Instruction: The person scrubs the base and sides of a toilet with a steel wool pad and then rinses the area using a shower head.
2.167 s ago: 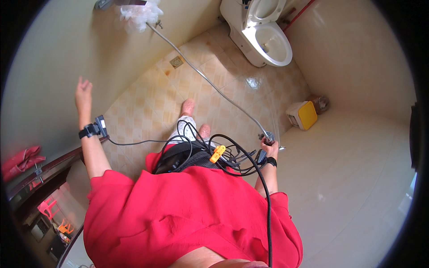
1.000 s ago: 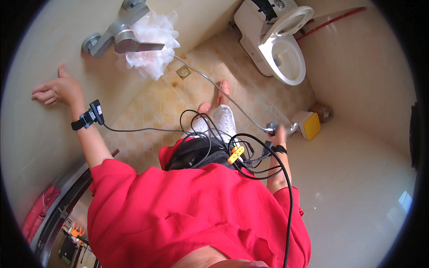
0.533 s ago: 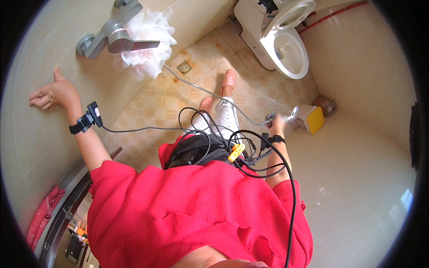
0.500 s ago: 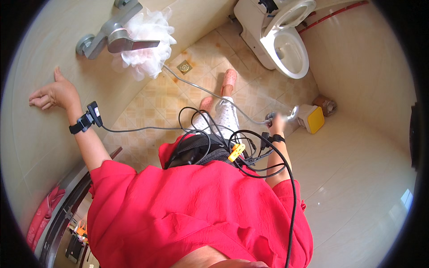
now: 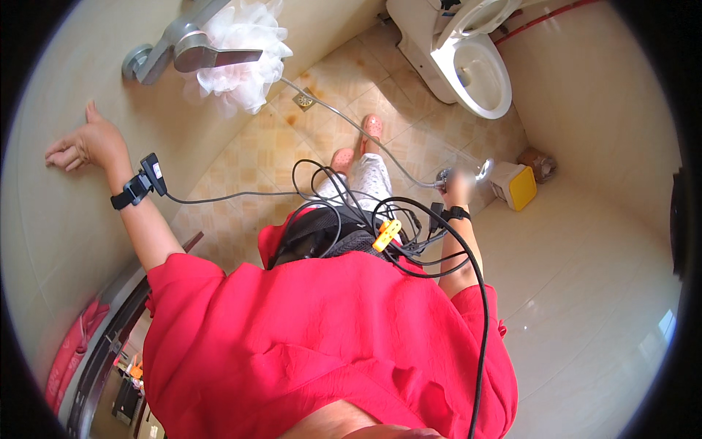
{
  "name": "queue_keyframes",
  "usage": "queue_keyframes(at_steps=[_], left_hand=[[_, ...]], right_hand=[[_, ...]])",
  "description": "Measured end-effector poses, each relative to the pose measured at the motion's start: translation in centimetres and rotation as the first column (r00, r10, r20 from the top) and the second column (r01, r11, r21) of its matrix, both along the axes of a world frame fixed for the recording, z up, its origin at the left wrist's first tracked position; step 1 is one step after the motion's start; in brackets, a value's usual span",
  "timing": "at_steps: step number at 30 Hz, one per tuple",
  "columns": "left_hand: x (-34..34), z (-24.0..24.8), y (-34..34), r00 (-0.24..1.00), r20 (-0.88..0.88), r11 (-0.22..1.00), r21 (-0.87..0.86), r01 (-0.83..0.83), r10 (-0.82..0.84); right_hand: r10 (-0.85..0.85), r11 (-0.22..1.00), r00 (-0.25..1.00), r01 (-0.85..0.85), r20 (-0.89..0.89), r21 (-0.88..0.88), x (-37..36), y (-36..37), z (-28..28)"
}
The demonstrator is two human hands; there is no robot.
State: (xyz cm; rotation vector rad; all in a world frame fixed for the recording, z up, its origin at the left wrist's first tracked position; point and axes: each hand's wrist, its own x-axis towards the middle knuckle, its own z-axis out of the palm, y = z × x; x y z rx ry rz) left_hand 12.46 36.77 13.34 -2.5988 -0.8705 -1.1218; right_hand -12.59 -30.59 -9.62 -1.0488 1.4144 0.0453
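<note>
Checkered beige floor tiles (image 5: 252,164) cover this bathroom, with a white toilet (image 5: 479,80) at the far end, its seat raised. Near a white bucket with a yellow lid (image 5: 523,189), the right hand (image 5: 458,187) grasps a chrome shower head (image 5: 484,170), fed by a metal hose (image 5: 342,115). Below the lever mixer tap (image 5: 196,55) and pale mesh bath puff (image 5: 248,64), the left hand (image 5: 95,145) holds nothing, fingers partly bent; whether it touches the wall (image 5: 58,219), I cannot tell.
</note>
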Motion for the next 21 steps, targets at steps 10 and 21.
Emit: queue_keyframes(at_steps=[10,21], left_hand=[[0.2,-0.5,0.8,0.998,-0.049,0.997,0.073,-0.035,0.039],[0.0,-0.9,1.3,0.996,-0.062,0.996,0.066,-0.058,0.062]], right_hand=[[0.351,0.921,0.934,-0.356,-0.062,-0.155,-2.1,-0.4,-2.4],[0.573,0.710,0.785,-0.620,-0.237,-0.334,-2.7,-1.3,-5.8]])
